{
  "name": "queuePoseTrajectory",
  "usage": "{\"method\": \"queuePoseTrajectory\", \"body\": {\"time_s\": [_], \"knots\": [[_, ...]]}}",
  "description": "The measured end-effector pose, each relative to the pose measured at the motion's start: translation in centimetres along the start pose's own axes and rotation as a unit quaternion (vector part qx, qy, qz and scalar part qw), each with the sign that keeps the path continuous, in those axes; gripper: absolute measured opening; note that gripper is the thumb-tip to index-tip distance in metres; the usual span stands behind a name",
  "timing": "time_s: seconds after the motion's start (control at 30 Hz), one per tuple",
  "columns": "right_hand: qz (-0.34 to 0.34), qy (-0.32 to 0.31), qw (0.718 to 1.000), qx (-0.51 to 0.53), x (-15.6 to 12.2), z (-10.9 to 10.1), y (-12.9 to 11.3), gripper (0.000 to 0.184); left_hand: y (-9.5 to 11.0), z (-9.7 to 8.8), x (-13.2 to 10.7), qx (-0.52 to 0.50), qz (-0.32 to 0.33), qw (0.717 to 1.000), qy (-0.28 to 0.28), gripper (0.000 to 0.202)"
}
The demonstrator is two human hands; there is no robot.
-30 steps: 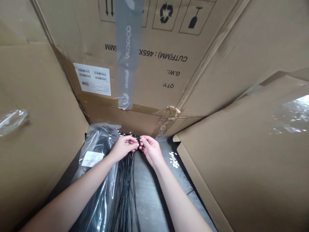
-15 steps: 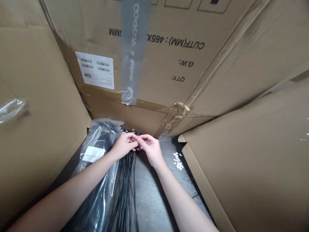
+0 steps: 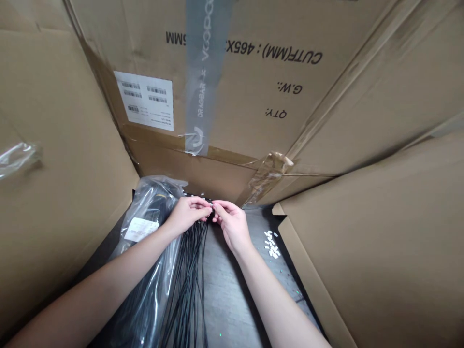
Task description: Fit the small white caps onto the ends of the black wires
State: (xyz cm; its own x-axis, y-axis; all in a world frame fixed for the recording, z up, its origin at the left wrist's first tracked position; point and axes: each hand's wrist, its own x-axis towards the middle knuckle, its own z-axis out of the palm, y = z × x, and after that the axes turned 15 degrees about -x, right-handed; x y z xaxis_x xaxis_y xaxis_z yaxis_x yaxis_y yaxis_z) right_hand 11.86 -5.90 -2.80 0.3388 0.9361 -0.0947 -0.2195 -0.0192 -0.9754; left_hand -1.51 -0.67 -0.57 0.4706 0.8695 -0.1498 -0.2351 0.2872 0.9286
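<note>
The left hand point(image 3: 190, 212) and right hand point(image 3: 235, 227) are pinching a small piece point(image 3: 212, 209) between adjoining fingertips; its detail is too small to tell. Black cords point(image 3: 188, 270) are lying beneath the left hand, beside a clear plastic bag point(image 3: 147, 195). White bits point(image 3: 272, 246) are lying near a cardboard panel point(image 3: 362, 241).
</note>
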Motion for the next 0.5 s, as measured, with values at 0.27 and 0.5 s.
{"method": "queuePoseTrajectory", "body": {"time_s": [0.27,0.5], "knots": [[0.003,-0.030,1.000,-0.005,0.21,-0.37,0.26,0.030,0.13,0.07,-0.19,0.021,-0.016,1.000,-0.007,0.019],[-0.007,-0.041,0.998,-0.041,0.16,-0.42,0.46,0.026,0.17,0.20,-0.22,0.044,0.002,0.999,-0.026,0.017]]}}
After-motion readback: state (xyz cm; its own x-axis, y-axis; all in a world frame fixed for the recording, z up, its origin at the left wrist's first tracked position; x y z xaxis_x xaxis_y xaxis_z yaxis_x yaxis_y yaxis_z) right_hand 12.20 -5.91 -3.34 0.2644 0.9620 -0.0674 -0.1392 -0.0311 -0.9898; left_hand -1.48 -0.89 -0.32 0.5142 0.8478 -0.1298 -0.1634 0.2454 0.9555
